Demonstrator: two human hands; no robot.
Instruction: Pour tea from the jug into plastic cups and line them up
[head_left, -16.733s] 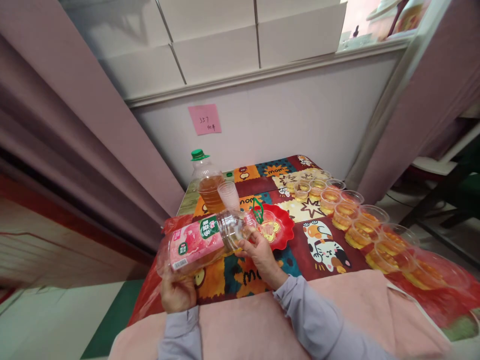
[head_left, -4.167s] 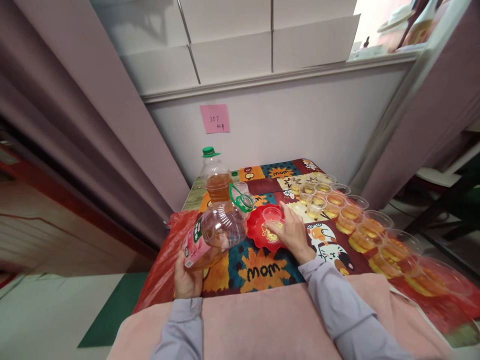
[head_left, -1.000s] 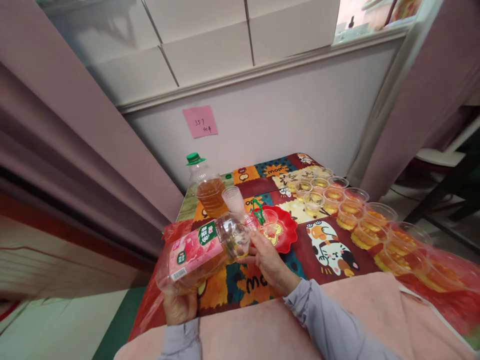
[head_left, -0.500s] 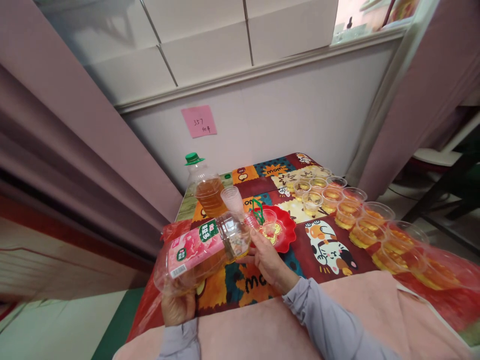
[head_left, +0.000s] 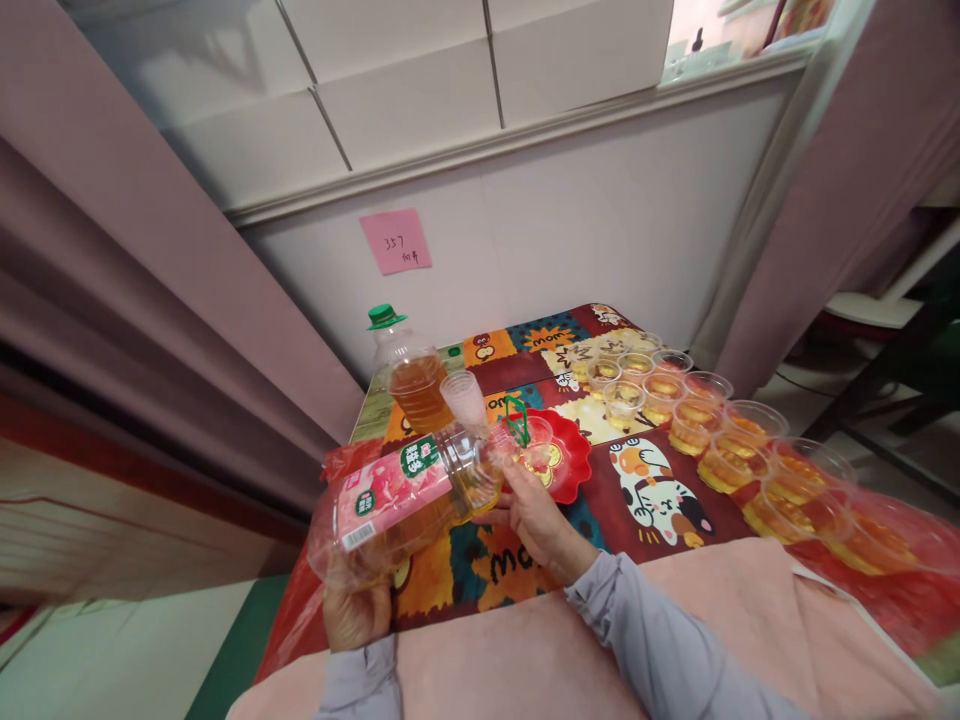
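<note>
A big clear juice bottle (head_left: 397, 490) with a pink label lies tilted almost flat in my two hands, its neck toward the right. My left hand (head_left: 358, 610) is closed around the underside of its base end; some fingers are hidden behind the plastic. My right hand (head_left: 536, 515) grips it near the neck. Amber liquid shows along the lower side and shoulder. The mouth points over a red scalloped dish (head_left: 574, 470), where a clear cup (head_left: 537, 432) sits beside a green plastic handle (head_left: 516, 420). Whether liquid is flowing I cannot tell.
Behind stands a second bottle (head_left: 416, 385) with a green cap and amber juice. A stack of clear cups (head_left: 463, 397) is next to it. Rows of filled cups (head_left: 697, 425) line the right side of the patterned tablecloth (head_left: 517, 375). Pink cloth (head_left: 517, 660) covers the near edge.
The bottle tips very slightly more, with the liquid shifted a little toward the neck. Both hands keep their places.
</note>
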